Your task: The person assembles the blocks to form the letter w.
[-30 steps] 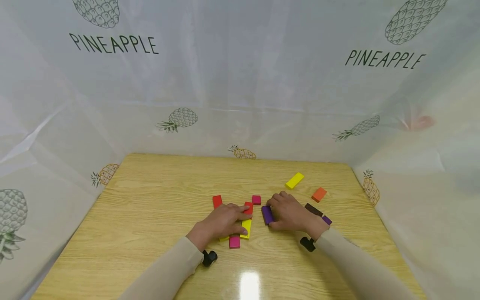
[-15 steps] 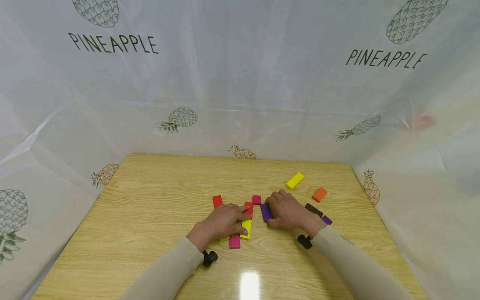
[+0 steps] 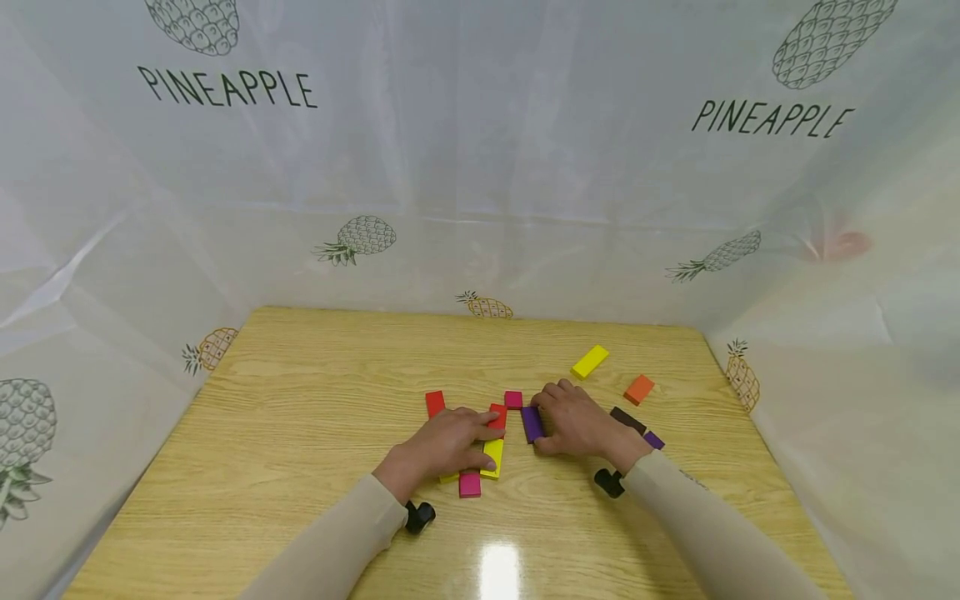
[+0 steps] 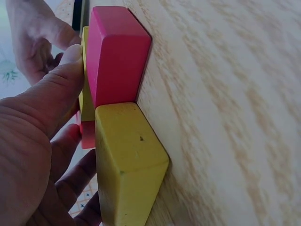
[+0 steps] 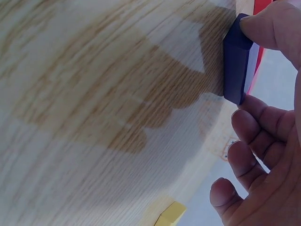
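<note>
My left hand (image 3: 442, 442) lies over a group of flat wooden blocks, its fingers outstretched. Its fingertips rest on a red block (image 3: 498, 417), and its thumb touches a yellow block (image 3: 492, 458). A pink block (image 4: 120, 56) and another yellow block (image 4: 129, 155) stand side by side below the palm; the hand covers part of the group. My right hand (image 3: 577, 422) pinches a purple block (image 3: 532, 425) between thumb and index finger, the block's ends under the two tips. A small pink block (image 3: 513, 400) sits just left of the purple block's far end.
A yellow block (image 3: 590, 362) and an orange block (image 3: 639, 389) lie at the back right. A dark brown block (image 3: 627, 419) and a small purple block (image 3: 654, 440) are beside the right wrist. Another red block (image 3: 435, 403) shows beyond the left hand. A patterned sheet surrounds the wooden table (image 3: 337, 350).
My right hand has shifted the purple block slightly left and away from me, closer to the small pink block; over the last half second it stays put. The left hand has not moved.
</note>
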